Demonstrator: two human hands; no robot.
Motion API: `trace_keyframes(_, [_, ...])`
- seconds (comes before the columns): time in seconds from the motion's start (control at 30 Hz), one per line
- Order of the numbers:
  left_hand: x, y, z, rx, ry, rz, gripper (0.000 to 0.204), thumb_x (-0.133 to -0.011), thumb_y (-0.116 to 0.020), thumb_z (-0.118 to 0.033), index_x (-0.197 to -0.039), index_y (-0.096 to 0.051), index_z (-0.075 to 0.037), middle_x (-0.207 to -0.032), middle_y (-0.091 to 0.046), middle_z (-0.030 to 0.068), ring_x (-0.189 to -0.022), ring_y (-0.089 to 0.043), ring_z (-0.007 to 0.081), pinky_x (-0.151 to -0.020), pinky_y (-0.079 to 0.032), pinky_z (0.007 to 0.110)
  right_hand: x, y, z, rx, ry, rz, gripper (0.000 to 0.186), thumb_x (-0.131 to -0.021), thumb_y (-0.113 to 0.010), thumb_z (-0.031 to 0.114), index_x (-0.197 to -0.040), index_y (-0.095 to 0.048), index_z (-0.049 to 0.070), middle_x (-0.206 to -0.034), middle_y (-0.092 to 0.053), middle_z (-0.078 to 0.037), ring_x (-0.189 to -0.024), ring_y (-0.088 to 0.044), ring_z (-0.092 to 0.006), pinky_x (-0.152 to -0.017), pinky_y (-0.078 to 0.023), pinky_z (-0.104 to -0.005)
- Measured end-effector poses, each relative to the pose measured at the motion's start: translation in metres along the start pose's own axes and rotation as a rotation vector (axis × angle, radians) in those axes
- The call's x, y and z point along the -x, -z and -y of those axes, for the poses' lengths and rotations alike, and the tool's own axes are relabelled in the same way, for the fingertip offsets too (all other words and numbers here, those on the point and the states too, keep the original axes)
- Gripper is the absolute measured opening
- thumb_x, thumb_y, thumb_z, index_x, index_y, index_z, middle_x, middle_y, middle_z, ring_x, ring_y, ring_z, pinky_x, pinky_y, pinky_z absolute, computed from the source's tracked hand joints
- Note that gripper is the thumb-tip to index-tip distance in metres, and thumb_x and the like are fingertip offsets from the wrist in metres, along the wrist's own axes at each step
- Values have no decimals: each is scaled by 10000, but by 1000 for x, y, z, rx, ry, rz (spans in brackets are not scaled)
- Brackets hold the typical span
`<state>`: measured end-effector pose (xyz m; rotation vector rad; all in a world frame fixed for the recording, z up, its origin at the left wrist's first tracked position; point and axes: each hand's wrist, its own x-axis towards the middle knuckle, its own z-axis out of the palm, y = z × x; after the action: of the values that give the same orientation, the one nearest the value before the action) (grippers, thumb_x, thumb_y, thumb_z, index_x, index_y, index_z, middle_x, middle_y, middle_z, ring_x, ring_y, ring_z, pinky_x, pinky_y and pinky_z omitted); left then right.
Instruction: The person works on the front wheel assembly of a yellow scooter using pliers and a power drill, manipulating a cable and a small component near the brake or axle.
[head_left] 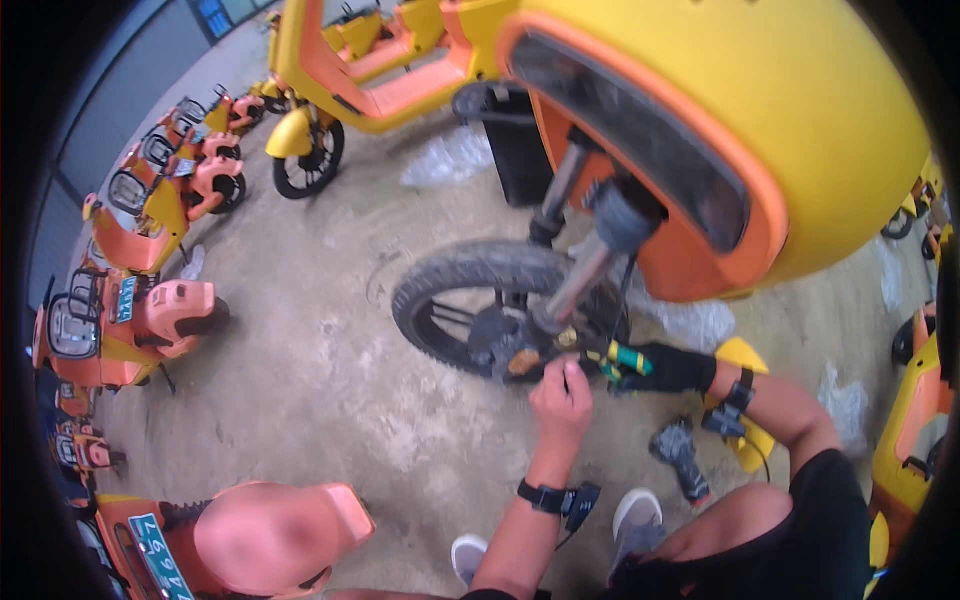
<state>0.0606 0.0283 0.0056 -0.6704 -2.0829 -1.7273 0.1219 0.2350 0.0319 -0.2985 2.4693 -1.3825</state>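
Well, all the action sits down by the front wheel (pixel 470 265), which stands at the lower end of the fork (pixel 592 275) beneath a big yellow-and-orange scooter (pixel 820 120), with the concrete floor (pixel 330 380) under it. Bare and half curled, the left hand (pixel 560 402) is right up at the near side of the hub (pixel 492 335), thumb raised, fingertips close in against the dark metal; whether it pinches some small part there, one cannot tell. Across from it, the right hand (pixel 672 368) wears a black glove and has its fingers wrapped round a green-and-yellow tool (pixel 628 358), held just beside the wheel, the tool's working end too small and blurred to make out. Both wrists carry black straps with little boxy devices. And look below the right forearm: a dark power drill (pixel 680 460) lies on the concrete, red at one end, near a yellow panel (pixel 763 447) partly covered by that arm. Two grey shoes (pixel 637 515) show between the forearms and beside the left one. Crumpled clear plastic (pixel 450 160) is spread behind the wheel, with more over by the right. Around the edges it's scooters everywhere: a row of orange ones (pixel 180 320) down the left, a yellow-and-orange one (pixel 400 100) at the top, and one with a green plate (pixel 160 555) in the lower left corner.
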Motion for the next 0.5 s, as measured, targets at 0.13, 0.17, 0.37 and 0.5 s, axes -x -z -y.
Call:
trace_keyframes(0.13, [4, 1, -1, 24, 33, -14, 154, -957, -547, -109, -976, -642, 11, -806, -687, 190, -684, -688, 310, -627, -530, 375, 6, -10, -1, -149, 41, -8, 432, -940, -682, 202, -1315, -548, 34, -1164, -646, -30, -1018, -572, -95, -913, -488, -312])
trace_keyframes(0.17, [5, -3, 0, 22, 24, -44, 137, -937, -568, -106, -956, -658, -5, -770, -682, 181, -653, -681, 320, -594, -529, 389, 6, -11, -2, -127, 65, -15, 428, -938, -684, 200, -1310, -552, 34, -1168, -647, -35, -1019, -570, -94, -915, -486, -312])
trace_keyframes(0.37, [4, -14, -8, 3, 38, -66, 151, -920, -588, -148, -930, -680, -28, -731, -684, 164, -625, -677, 343, -579, -539, 419, 4, -11, -7, -111, -34, 13, 396, -943, -680, 222, -1276, -568, 40, -1085, -650, -31, -973, -536, -82, -882, -469, -305])
trace_keyframes(0.5, [1, -15, 0, 57, 24, -76, 149, -924, -589, -148, -926, -673, -25, -737, -684, 169, -627, -678, 345, -573, -537, 424, 4, -4, 12, -126, -108, 4, 424, -941, -683, 238, -1295, -559, 39, -1142, -648, -34, -1014, -539, -87, -918, -458, -301])
